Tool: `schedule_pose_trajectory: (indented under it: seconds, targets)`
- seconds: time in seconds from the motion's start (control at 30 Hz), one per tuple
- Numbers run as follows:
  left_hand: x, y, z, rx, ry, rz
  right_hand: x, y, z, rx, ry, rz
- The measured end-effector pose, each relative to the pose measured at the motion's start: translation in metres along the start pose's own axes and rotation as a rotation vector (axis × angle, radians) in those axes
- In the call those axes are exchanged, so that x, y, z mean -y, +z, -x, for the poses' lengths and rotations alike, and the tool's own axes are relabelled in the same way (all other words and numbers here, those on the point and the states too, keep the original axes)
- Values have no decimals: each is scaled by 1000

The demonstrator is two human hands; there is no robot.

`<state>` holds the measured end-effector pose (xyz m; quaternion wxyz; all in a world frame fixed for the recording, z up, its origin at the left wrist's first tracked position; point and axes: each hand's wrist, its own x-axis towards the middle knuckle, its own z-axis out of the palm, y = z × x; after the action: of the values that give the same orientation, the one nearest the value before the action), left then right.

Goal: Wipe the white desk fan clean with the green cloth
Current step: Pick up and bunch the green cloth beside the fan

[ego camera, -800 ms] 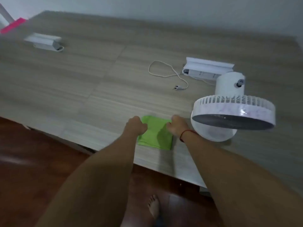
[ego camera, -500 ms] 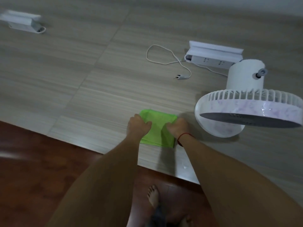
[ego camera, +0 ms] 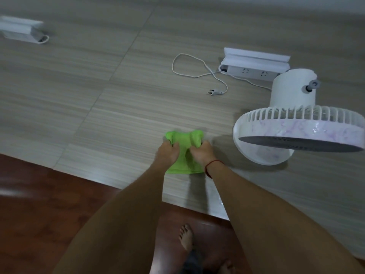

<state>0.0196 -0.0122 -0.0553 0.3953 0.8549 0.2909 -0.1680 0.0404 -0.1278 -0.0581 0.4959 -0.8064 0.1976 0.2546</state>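
The green cloth (ego camera: pixel 185 143) lies bunched near the table's front edge. My left hand (ego camera: pixel 167 153) grips its left side and my right hand (ego camera: pixel 202 154) grips its right side, both fists closed on the fabric. The cloth's far edge is raised in two humps above my knuckles. The white desk fan (ego camera: pixel 296 131) stands to the right of the cloth, apart from my hands, its round head tilted face-down over its base, with purplish smears on the rim.
A white power strip (ego camera: pixel 254 68) sits behind the fan, with a loose white cord and plug (ego camera: pixel 215 92) left of it. Another white strip (ego camera: pixel 19 29) lies far left. The wood-grain table (ego camera: pixel 98 95) ends at a front edge above a dark red floor and my bare feet.
The flat folded cloth is now gathered and lifted at its far edge by both hands, which have closed on it. The view has tilted down and moved nearer.
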Motion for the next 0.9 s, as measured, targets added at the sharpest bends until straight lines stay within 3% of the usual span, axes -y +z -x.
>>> schedule_pose_trajectory:
  seconds: [0.23, 0.57, 0.9]
  targets:
    - [-24, -29, 29, -57, 10, 208, 34, -22, 32, 57, -33, -109]
    - [-130, -92, 115, -338, 352, 215, 121, -104, 110, -111, -442, -73]
    - [-181, -90, 183, -362, 519, 247, 127, -173, 169, -215, -562, -145]
